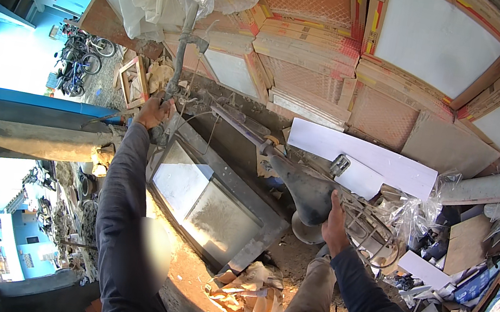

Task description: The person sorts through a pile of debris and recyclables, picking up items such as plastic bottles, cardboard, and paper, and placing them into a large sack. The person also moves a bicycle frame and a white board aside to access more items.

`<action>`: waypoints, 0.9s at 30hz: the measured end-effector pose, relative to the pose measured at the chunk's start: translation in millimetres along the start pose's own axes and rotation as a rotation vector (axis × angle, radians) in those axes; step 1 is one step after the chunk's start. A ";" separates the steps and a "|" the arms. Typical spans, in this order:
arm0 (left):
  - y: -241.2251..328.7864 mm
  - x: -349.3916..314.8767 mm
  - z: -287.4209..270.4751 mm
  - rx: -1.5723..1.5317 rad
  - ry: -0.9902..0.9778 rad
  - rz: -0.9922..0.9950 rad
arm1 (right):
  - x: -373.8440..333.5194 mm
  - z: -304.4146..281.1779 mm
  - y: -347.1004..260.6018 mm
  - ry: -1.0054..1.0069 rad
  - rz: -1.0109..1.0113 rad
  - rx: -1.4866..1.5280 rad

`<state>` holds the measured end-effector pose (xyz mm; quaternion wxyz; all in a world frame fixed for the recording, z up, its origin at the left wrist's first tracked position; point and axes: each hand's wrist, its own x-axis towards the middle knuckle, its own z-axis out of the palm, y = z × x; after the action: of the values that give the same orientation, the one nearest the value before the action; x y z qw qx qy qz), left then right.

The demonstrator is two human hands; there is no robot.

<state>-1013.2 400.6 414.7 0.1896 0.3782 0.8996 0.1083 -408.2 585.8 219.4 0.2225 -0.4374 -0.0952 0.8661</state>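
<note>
Head view is showing a person gripping an old dusty grey bicycle (247, 132) in a crowded yard. The left hand (153, 110) is closing fully around the handlebar end near the upright grey stem (181, 52), with the long dark-sleeved arm stretching out to it. The right hand (335, 226) is wrapping around the rear of the worn grey saddle (310, 192), fingers curled under it, just beside the rusty wire rear carrier (376, 233). The bicycle's frame tube is running between the two hands, well in front of the person's body.

Room is tight on the far side: flat cardboard tile boxes (413, 51) with orange edges are leaning in stacks right behind the bicycle, and a white rectangular board (362, 158) is lying close to the saddle. A grey metal-framed glass panel (208, 205) is lying on the ground directly beneath the frame. Crumpled brown paper (246, 294) is sitting near the person's knee. Clear plastic wrap (412, 213) and mixed clutter are crowding the right edge, while to the left a concrete beam (28, 135) is bounding the space.
</note>
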 end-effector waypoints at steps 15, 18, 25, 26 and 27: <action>115.6 -3.9 101.5 0.597 0.440 0.039 | 126.0 100.2 67.3 0.226 0.130 -0.066; 135.6 -40.6 202.2 0.262 0.319 -0.066 | 147.3 121.2 73.0 0.061 0.102 0.029; 181.0 -125.5 403.5 -0.623 0.156 -0.525 | 199.8 151.4 67.9 0.005 0.036 -0.030; 189.5 -140.9 424.7 -0.628 0.159 -0.559 | 205.4 154.4 64.4 0.015 0.079 -0.043; 199.9 -156.5 445.7 -0.693 0.112 -0.558 | 210.7 155.6 59.3 -0.045 0.041 -0.054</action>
<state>-596.4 448.7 119.7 0.2779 0.0290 0.8866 0.3685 -659.7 636.8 140.6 0.1904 -0.4256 -0.1145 0.8772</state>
